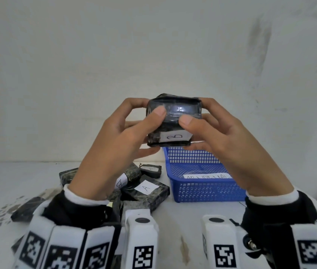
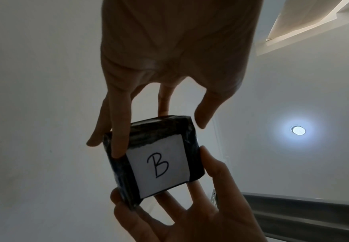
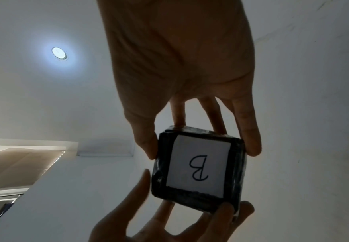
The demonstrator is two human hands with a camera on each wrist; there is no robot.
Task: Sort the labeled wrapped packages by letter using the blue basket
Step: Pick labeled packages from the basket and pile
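Both hands held one black wrapped package (image 1: 173, 121) up in the air, above the far left corner of the blue basket (image 1: 202, 183) and clear of it. The left hand (image 1: 114, 150) gripped the package's left side: thumb pressed flat on the top face, fingers curled round the far and under sides. The right hand (image 1: 229, 144) mirrored it on the right side, thumb on top just beside the left thumb, fingers wrapped behind and beneath.

The package carried a white paper label (image 1: 174, 137) marked "B" on the face turned down toward the wrists. In the left wrist view the label (image 2: 159, 165) read upright, and the package (image 2: 119, 176) was pinched between the fingers of both hands at its edges. In the right wrist view the label (image 3: 198, 165) read upside down on the package (image 3: 194, 201); fingertips bore on its upper and lower edges.

The basket sat on the white table (image 1: 182, 226), right of the hands. A strip of white paper with writing (image 1: 208, 176) lay inside on its floor; the text was too blurred to read.

Left of the basket lay a loose pile of dark wrapped packages (image 1: 134, 183). One, just beside the basket's near left corner, showed an "A" label (image 1: 146, 187). A smaller one (image 1: 150, 169) lay behind it, its label faint. Another (image 1: 25, 208) lay further left of the pile, partly hidden by the left sleeve (image 1: 72, 210).

White wrist bands with black-and-white square markers (image 1: 144, 257) filled the near edge of the head view. A ceiling lamp (image 2: 297, 130) glowed in both wrist views.
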